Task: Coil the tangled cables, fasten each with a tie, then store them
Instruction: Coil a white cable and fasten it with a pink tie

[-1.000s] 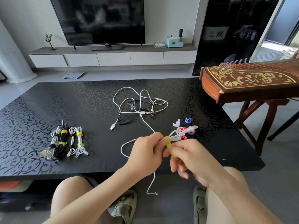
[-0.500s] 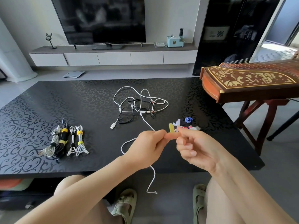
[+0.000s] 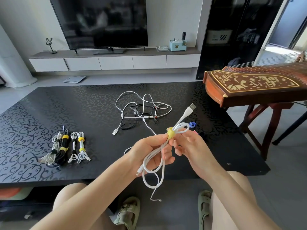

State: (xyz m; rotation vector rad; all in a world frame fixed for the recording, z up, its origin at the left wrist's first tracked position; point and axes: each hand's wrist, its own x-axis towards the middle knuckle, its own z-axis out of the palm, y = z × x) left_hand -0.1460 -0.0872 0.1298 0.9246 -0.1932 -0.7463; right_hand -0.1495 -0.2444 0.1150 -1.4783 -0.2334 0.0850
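Note:
A coiled white cable (image 3: 154, 161) hangs in front of me, bound near its top by a yellow tie (image 3: 171, 133). My left hand (image 3: 147, 151) grips the coil just below the tie. My right hand (image 3: 191, 144) pinches the coil at the tie from the right. The cable's USB plug (image 3: 191, 107) sticks up to the right, and its lower loops dangle past the table edge. A tangle of white and black cables (image 3: 141, 111) lies in the middle of the black table (image 3: 49, 113). Several tied cable bundles (image 3: 65, 147) lie in a row at the left.
A blue tie roll (image 3: 192, 125) lies on the table behind my right hand. A wooden zither on a stand (image 3: 254, 87) overhangs the table's right side. A TV and a low cabinet (image 3: 116, 61) stand beyond the table. My knees and sandalled feet are below.
The coil has swung upright, so its loops now hang below my left hand and the USB plug points up. The yellow tie now sits wrapped round the coil.

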